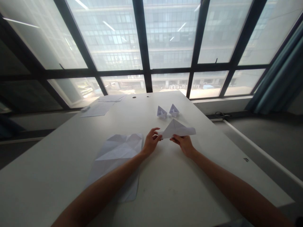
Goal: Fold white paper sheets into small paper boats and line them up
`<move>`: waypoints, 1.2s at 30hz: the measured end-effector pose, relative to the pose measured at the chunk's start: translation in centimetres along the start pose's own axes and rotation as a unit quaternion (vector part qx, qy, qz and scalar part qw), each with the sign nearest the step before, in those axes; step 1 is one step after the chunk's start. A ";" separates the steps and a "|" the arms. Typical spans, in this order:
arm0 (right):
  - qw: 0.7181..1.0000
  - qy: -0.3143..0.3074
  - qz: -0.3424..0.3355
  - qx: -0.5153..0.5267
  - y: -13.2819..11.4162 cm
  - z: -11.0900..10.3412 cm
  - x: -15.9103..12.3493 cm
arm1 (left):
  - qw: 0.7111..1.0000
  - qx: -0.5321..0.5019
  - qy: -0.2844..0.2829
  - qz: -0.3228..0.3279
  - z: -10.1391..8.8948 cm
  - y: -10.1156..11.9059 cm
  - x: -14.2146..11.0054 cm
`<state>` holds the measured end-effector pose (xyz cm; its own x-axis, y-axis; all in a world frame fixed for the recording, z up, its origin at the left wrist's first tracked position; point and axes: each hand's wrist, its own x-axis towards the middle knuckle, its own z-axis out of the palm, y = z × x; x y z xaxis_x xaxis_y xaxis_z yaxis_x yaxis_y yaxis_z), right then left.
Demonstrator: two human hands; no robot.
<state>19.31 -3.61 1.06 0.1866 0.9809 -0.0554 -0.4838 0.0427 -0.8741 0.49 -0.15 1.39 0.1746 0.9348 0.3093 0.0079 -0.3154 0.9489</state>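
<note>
A partly folded sheet of white paper (176, 128), with a triangular peak and a flat strip along its lower edge, is held up over the table. My left hand (151, 141) pinches the strip's left end between thumb and fingers. Near the bottom middle, my right hand (183, 143) grips the same paper, thumb in front and fingers behind. Just beyond it stand two small folded paper boats, one on the left (162, 112) and one on the right (174, 110). Left of my left hand lies a creased white sheet (118, 151), partly covered by my left forearm.
The white table (161, 195) stretches toward large dark-framed windows (169, 34). More flat paper sheets (99, 107) lie at its far left. Small round holes (134, 97) show near the far edge. A blue curtain (272, 75) hangs at the right.
</note>
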 end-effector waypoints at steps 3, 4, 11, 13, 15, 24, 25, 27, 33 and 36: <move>1.000 -0.003 -0.002 -0.002 0.0 0.0 0.0 | 1.000 0.008 0.010 -0.008 0.0 0.2 0.0; 1.000 -0.005 -0.003 -0.004 0.0 0.0 0.0 | 1.000 0.016 0.009 -0.012 0.0 0.2 0.0; 1.000 -0.001 -0.008 -0.008 0.2 -0.2 0.1 | 0.999 0.044 -0.003 -0.007 0.1 0.2 0.0; 1.000 -0.001 -0.009 -0.005 0.3 -0.2 0.2 | 0.999 0.051 -0.007 0.004 0.1 0.0 0.1; 1.000 0.001 -0.008 -0.005 0.4 -0.3 0.2 | 0.998 0.067 -0.013 0.016 0.1 -0.2 0.1; 1.000 0.011 0.002 0.003 0.1 -0.2 0.2 | 0.991 0.115 -0.070 0.021 0.1 -0.4 -0.1; 1.000 0.012 0.003 0.004 0.1 -0.2 0.2 | 0.990 0.114 -0.074 0.026 0.1 -0.2 -0.1; 1.000 0.013 0.004 0.005 0.0 -0.2 0.1 | 0.991 0.107 -0.074 0.037 0.1 0.0 -0.1; 1.000 -0.005 0.008 0.003 -0.1 -0.1 0.1 | 0.994 0.086 -0.053 0.032 0.2 -0.2 -0.2; 1.000 -0.025 0.008 -0.012 0.0 -0.2 0.0 | 0.996 0.069 -0.051 0.028 0.1 -0.3 -0.1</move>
<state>19.48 -3.61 1.01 0.1354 0.9898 -0.0444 -0.4659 0.0240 -0.8845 0.60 -0.16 1.09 0.2774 0.8961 0.3465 0.1290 -0.3922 0.9108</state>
